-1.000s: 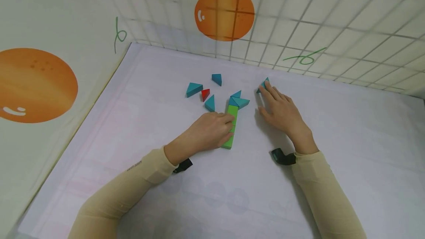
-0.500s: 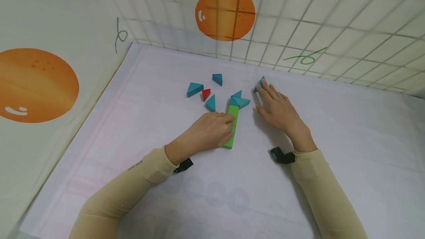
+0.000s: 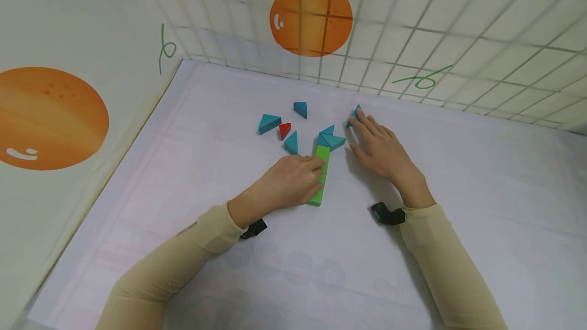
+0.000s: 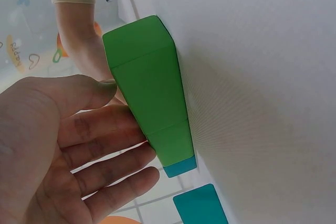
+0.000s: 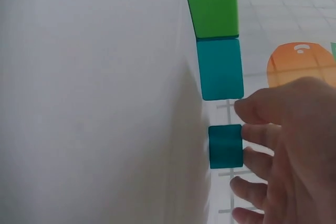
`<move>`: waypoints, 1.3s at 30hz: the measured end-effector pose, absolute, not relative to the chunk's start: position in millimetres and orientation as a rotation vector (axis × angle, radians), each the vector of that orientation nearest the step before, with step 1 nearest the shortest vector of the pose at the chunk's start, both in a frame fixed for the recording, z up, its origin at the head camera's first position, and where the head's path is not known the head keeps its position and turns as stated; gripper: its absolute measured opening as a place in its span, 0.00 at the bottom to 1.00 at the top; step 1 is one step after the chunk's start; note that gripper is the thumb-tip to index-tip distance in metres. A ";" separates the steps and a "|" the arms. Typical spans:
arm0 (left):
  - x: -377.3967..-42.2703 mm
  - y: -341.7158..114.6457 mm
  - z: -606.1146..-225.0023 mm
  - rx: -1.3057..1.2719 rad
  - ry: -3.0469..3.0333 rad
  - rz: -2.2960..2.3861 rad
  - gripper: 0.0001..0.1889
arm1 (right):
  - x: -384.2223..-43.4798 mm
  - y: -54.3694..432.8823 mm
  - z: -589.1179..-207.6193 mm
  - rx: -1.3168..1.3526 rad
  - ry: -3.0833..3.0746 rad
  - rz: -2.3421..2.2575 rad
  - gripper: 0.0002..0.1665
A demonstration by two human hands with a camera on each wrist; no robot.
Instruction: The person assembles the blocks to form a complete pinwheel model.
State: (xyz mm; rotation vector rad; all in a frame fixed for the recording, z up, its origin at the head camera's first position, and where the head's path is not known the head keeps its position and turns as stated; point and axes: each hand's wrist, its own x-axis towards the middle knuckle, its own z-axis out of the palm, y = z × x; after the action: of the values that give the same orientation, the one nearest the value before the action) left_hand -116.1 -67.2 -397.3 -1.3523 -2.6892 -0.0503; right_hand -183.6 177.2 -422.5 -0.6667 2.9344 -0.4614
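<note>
My left hand (image 3: pixel 291 180) rests its fingertips and thumb on top of a straight row of green blocks (image 3: pixel 322 153). Against the row's far end lie several blue triangular blocks (image 3: pixel 331 140), fanned out like points. To the right of these, my right hand (image 3: pixel 380 149) reaches away from me, its extended fingertips touching the upper side of a separate blue triangular block (image 3: pixel 354 114). In the right wrist view that block (image 5: pixel 226 147) stands apart from the blue block (image 5: pixel 220 69) at the row's end, fingers (image 5: pixel 257 136) at its edge.
Left of the row lie loose blue triangular blocks (image 3: pixel 269 124) and a small red triangular block (image 3: pixel 285 130). Another blue block (image 3: pixel 300 109) lies farther back. A gridded wall (image 3: pixel 390 24) with a printed orange bounds the white tabletop (image 3: pixel 481 177) behind.
The right hand has slid the separate blue triangular block left, nearer the fanned blue blocks. The left hand stays on the green row.
</note>
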 end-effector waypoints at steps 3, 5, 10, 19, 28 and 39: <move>-116.0 -67.3 -397.7 -1.353 -2.681 -0.045 0.14 | -183.8 175.4 -423.0 -0.706 2.925 -0.487 0.35; -116.0 -67.3 -397.8 -1.353 -2.679 -0.038 0.14 | -184.2 173.8 -423.8 -0.725 2.921 -0.495 0.34; -116.3 -66.9 -398.5 -1.360 -2.674 -0.010 0.14 | -185.2 170.3 -425.2 -0.734 2.936 -0.484 0.33; -116.9 -66.6 -398.0 -1.366 -2.673 0.007 0.15 | -186.2 168.5 -423.8 -0.725 2.921 -0.479 0.33; -116.6 -67.8 -396.8 -1.356 -2.705 -0.026 0.15 | -187.6 163.6 -426.6 -0.763 2.902 -0.458 0.35; -117.0 -67.8 -397.5 -1.352 -2.696 -0.036 0.15 | -186.2 159.7 -425.1 -0.758 2.960 -0.407 0.36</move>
State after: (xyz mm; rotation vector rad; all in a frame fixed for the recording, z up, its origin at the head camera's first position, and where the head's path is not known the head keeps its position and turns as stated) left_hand -117.0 -67.8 -397.5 -1.3522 -2.6957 -0.0361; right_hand -186.2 159.7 -425.1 -0.7579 2.9599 -0.4065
